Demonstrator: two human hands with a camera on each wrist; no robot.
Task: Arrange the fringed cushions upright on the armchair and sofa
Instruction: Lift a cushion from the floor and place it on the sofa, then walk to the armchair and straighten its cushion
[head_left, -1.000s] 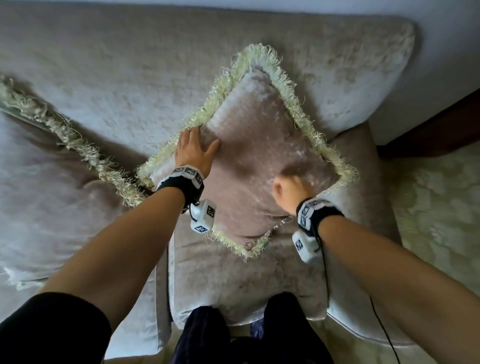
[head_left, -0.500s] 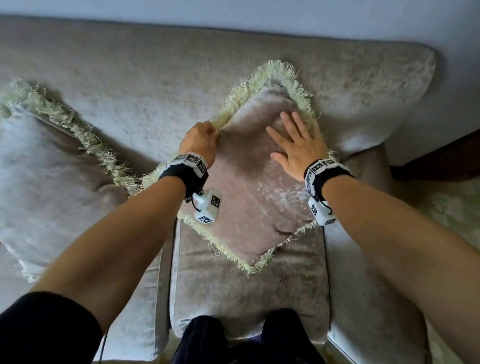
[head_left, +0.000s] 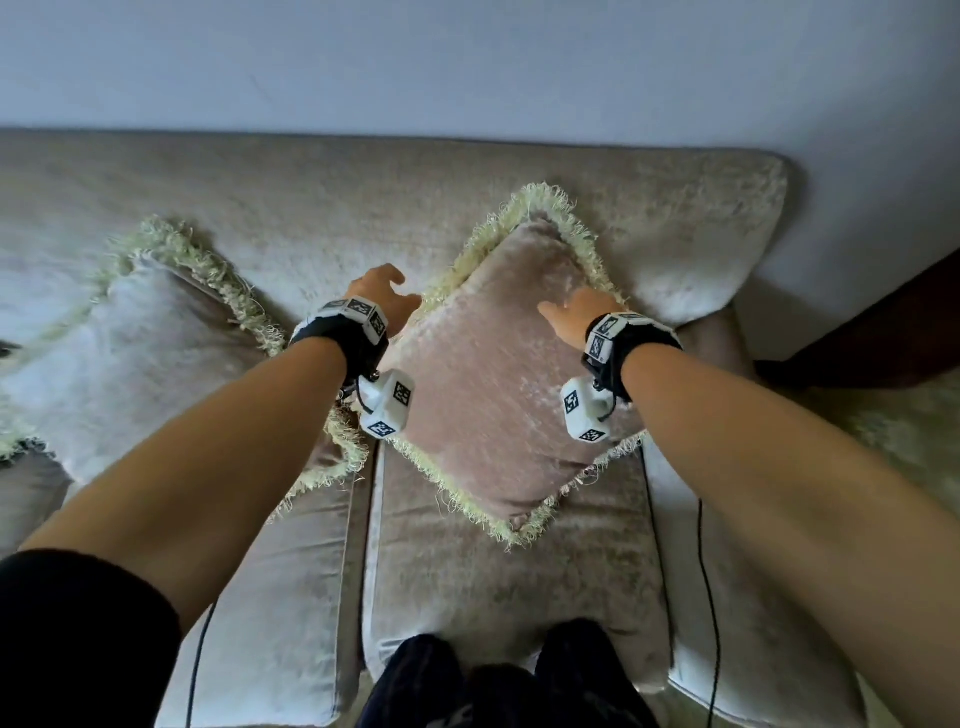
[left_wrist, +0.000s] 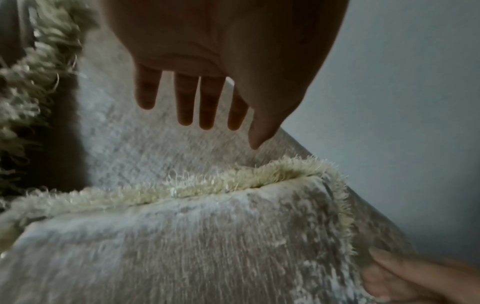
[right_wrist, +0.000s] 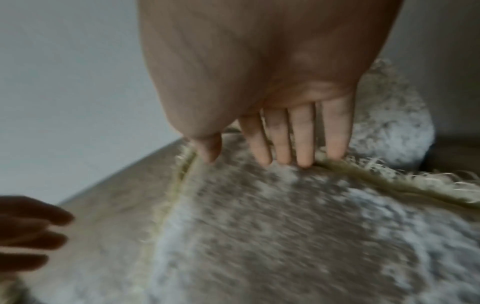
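Observation:
A pink-beige velvet cushion (head_left: 493, 374) with a cream fringe leans on one corner against the sofa back (head_left: 322, 208), standing as a diamond. My left hand (head_left: 387, 293) hovers off its upper left edge with fingers straight and spread (left_wrist: 187, 107), clear of the fringe (left_wrist: 233, 181). My right hand (head_left: 576, 317) lies with straight fingers (right_wrist: 301, 142) on the cushion (right_wrist: 311, 236) near its upper right fringe. A second fringed cushion (head_left: 130, 353), paler, leans on the sofa to the left.
The beige sofa seat (head_left: 493, 582) lies under the cushions, with its armrest (head_left: 727, 545) at the right. A pale wall (head_left: 467, 62) rises behind. Dark wooden furniture (head_left: 883, 332) and a patterned rug (head_left: 909, 426) are at the far right. My knees (head_left: 498, 680) touch the seat front.
My left hand has let go of the cushion's upper left fringe and opened beside it. My right hand slid toward the upper right edge. The view pulled back, showing more wall.

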